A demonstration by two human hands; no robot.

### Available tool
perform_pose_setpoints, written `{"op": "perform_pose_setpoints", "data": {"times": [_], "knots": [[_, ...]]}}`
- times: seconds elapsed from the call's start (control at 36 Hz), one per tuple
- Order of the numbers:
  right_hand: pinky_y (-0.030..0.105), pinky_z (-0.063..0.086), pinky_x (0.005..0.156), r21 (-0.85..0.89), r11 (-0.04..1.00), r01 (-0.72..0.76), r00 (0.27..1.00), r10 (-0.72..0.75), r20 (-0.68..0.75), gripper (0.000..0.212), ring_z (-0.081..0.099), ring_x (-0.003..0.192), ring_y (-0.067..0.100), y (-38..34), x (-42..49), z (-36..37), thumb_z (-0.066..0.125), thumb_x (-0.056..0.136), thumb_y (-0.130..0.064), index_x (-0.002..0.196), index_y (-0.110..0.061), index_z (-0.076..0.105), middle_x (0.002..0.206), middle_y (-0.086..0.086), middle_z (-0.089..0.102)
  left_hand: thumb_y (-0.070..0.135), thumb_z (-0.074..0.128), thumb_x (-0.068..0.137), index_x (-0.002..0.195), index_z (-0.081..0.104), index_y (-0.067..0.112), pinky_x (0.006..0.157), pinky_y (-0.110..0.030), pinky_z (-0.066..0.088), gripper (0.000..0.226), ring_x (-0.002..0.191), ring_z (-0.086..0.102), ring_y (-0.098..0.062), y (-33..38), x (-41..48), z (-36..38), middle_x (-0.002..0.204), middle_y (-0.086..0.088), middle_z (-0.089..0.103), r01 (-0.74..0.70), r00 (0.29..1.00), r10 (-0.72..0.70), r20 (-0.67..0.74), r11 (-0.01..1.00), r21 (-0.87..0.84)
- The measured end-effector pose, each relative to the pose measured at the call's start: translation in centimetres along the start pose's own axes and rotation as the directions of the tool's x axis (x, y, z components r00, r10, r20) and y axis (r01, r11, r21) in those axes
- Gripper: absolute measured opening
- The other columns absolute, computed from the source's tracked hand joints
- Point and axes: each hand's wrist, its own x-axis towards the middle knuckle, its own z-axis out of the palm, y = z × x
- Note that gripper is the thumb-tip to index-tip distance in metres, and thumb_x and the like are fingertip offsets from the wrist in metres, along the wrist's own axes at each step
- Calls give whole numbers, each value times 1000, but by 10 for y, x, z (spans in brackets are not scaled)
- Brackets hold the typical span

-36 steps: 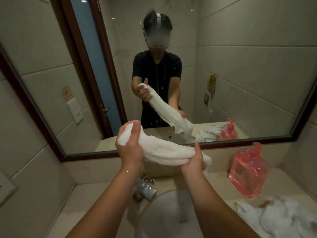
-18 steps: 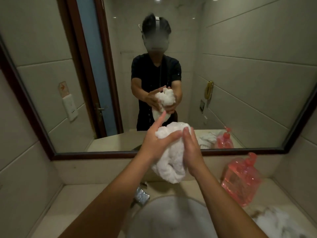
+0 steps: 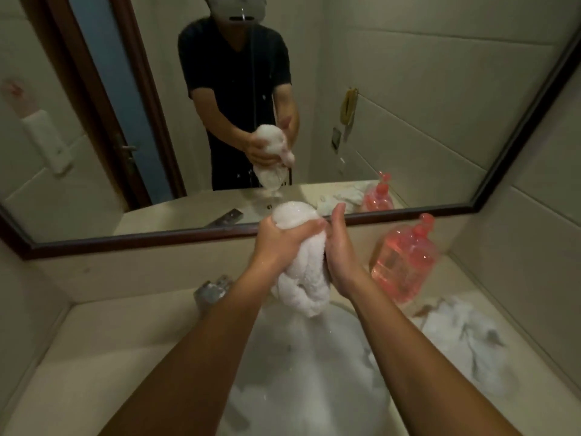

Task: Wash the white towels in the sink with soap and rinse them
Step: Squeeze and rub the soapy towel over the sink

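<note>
A bunched white towel [image 3: 303,272] hangs between both hands above the foam-filled sink [image 3: 301,372]. My left hand [image 3: 279,243] grips its upper part, fingers curled across the front. My right hand [image 3: 341,256] presses its palm and fingers against the towel's right side. The towel's lower end dangles just over the foam. Another white towel [image 3: 462,338] lies crumpled on the counter to the right of the sink.
A pink soap bottle with a pump [image 3: 404,262] stands on the counter at the back right. The chrome faucet [image 3: 212,291] sits behind the sink on the left. A large mirror [image 3: 408,89] covers the wall above the beige counter [image 3: 110,357].
The towel, first stretched out between both hands, has been bunched up and squeezed. The hands and towel have come down closer to the sink, and the view has tilted downward.
</note>
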Motion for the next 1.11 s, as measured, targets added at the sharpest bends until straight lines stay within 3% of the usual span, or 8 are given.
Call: {"op": "perform_pose_setpoints", "data": {"times": [0.17, 0.25, 0.5, 0.67, 0.78, 0.89, 0.97, 1.11], "knots": [[43, 50, 114, 4, 995, -101, 957, 98, -274, 74, 67, 127, 24, 43, 6, -42, 22, 108, -66, 146, -14, 58, 140, 13, 68, 28, 96, 69, 106, 74, 17, 78, -42, 66, 44, 87, 80, -22, -31, 6, 10, 97, -5, 81, 166, 986, -168, -23, 984, -60], [47, 49, 114, 64, 971, -230, 919, 238, -314, 79, 69, 123, 29, 67, 4, -72, 25, 106, -71, 133, -10, 69, 126, 13, 76, 25, 95, 66, 103, 78, 11, 86, -48, 65, 43, 96, 78, -33, -43, 8, 18, 99, -12, 81, 194, 980, -199, -9, 964, -183], [55, 49, 111, 289, 829, -478, 863, 504, -19, 95, 66, 126, 40, 94, 6, -117, 32, 91, -89, 138, -14, 68, 131, 20, 73, 33, 85, 44, 103, 71, 6, 80, -49, 57, 66, 85, 68, -35, -62, 11, 49, 95, -21, 68, 251, 968, -245, 56, 931, -264], [77, 50, 95, 234, 667, -708, 705, 684, 185, 111, 65, 121, 54, 123, -4, -132, 33, 79, -101, 140, -15, 68, 131, 22, 72, 27, 79, 46, 100, 64, 4, 66, -34, 56, 61, 71, 64, -29, -63, 12, 49, 82, -15, 62, 276, 961, -249, 123, 908, -316], [72, 52, 98, 296, 551, -780, 621, 625, 472, 122, 62, 126, 56, 123, -11, -122, 27, 79, -102, 134, -4, 71, 144, 29, 61, 30, 83, 45, 119, 68, 1, 93, -54, 58, 81, 97, 68, -41, -67, 13, 38, 104, -22, 68, 295, 955, -281, 98, 937, -189], [65, 60, 91, 490, 485, -725, 689, 520, 505, 102, 68, 117, 52, 117, -3, -121, 67, 81, -80, 137, 5, 65, 143, 34, 59, 37, 87, 53, 134, 69, 12, 105, -58, 55, 86, 119, 69, -42, -63, 16, 22, 126, -17, 74, 195, 976, -191, 109, 980, -30], [58, 65, 72, 488, 500, -716, 696, 447, 563, 106, 74, 101, 50, 116, 9, -124, 107, 42, -50, 127, 3, 74, 131, 31, 67, 31, 83, 61, 129, 69, 26, 99, -54, 59, 70, 116, 71, -34, -59, 19, 7, 122, -8, 75, 121, 989, -124, 83, 992, 41], [49, 64, 80, 388, 682, -620, 773, 447, 451, 105, 71, 117, 38, 126, 32, -114, 105, 45, -55, 137, -19, 70, 141, 19, 67, 51, 82, 52, 108, 73, 31, 86, -32, 61, 60, 97, 75, -11, -67, 16, -1, 104, 6, 78, 85, 994, -83, -74, 996, 27]]}}
